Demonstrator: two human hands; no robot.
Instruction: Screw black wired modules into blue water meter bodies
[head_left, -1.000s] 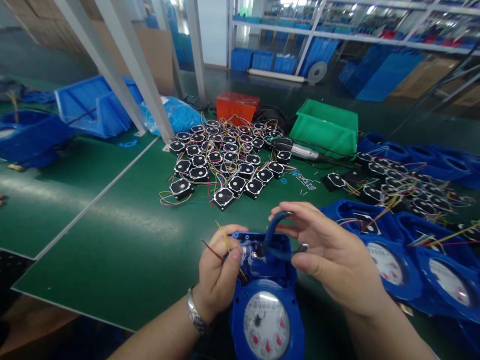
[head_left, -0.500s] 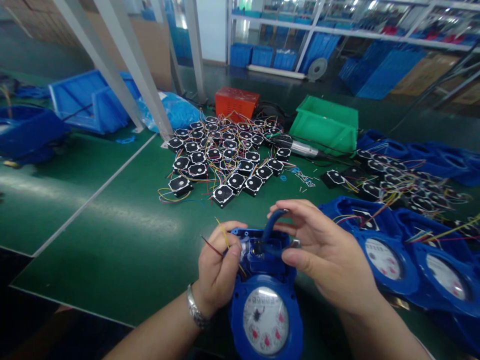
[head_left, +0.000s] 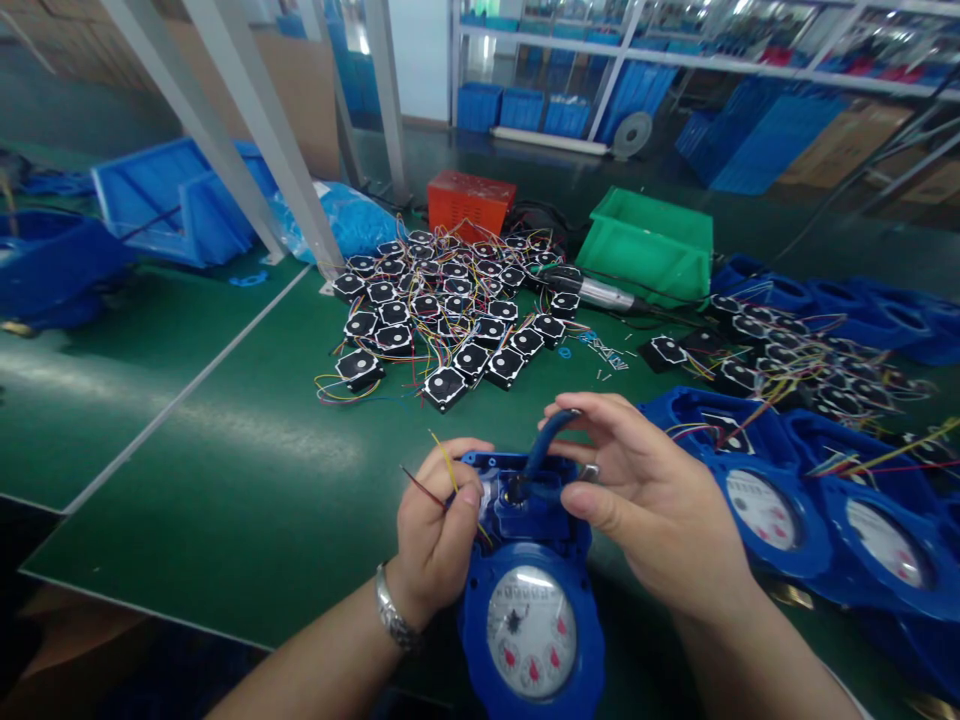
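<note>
A blue water meter (head_left: 531,630) with a round white dial and red pointers lies in front of me, its upper compartment uncovered. My left hand (head_left: 442,525) is closed in a pinch at the compartment's left edge, holding thin wires (head_left: 444,462), one yellow and one dark red, whose ends stick out past the fingers. In my right hand (head_left: 652,495) is a pair of blue-handled pliers (head_left: 541,452), its handles spread between fingers and thumb. The jaws point down into the compartment; what they touch there cannot be made out.
Black square modules (head_left: 446,385) with coloured wires are heaped across the green bench (head_left: 247,480). Behind them stand a red box (head_left: 471,200) and a green bin (head_left: 649,245). A power screwdriver (head_left: 596,293) lies near small screws (head_left: 611,355). More blue meters (head_left: 765,510) sit at right.
Both hands, the pliers and the meter keep nearly the same positions. The whole view has shifted very slightly.
</note>
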